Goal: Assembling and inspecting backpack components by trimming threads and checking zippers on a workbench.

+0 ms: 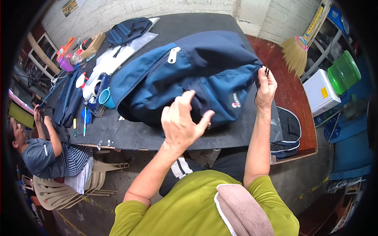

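While a large navy-and-teal fabric bag [220,51] lies slumped across the black tabletop [136,135], its narrow end reaches the right edge. Toward the left edge stand a turquoise plastic cup [106,98] and a white spray bottle with a red nozzle [85,87]; a person in a grey shirt [46,155] sits beyond them. A white block wall [157,7] backs the far edge; past the right are a straw broom [295,55] and a green plastic water jug [343,72].

The left hand [179,122] spreads its fingers over the bag's front, contact unclear. The right hand [265,88] pinches a small, slim dark object [267,71] at the bag's end. A white rounded tab [173,55] and a small red-and-white emblem [236,103] mark the fabric.
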`<state>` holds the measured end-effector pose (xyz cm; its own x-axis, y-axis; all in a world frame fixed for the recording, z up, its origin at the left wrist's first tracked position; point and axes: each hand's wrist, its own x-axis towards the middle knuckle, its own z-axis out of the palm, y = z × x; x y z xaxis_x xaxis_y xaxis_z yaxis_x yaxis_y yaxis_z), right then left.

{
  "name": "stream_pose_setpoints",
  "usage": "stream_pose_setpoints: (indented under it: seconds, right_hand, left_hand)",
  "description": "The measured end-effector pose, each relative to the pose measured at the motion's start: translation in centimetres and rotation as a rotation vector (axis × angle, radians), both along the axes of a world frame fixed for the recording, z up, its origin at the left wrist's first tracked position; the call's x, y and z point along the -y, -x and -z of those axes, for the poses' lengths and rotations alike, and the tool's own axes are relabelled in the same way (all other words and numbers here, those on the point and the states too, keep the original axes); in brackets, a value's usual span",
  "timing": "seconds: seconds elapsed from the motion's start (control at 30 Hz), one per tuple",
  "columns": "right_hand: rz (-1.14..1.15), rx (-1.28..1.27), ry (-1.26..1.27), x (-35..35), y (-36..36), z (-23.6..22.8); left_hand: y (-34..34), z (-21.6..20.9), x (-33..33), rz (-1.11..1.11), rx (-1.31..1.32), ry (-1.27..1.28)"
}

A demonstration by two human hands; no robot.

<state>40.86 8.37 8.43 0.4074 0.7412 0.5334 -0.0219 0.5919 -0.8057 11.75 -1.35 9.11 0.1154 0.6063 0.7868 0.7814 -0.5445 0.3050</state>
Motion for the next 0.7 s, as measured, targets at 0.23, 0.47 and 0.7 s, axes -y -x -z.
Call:
stream_pose_setpoints:
  seconds: [0.23,0.47,0.7]
  right_hand:
    - [-0.173,0.067,0.023,-0.1,-1.1,-2.1]
    - [-0.268,-0.279,0.253,1.5,6.4,-3.0]
    - [-0.118,-0.145,0.461,3.9,7.0,0.7]
  left_hand:
    - [2.3,-2.7,-3.7,0.139,0.333,0.069]
    - [6.9,-10.0,-12.9,-0.023,-0.011,-0.372]
    - [0.0,-5.3,-7.7,0.288,-0.02,-0.012]
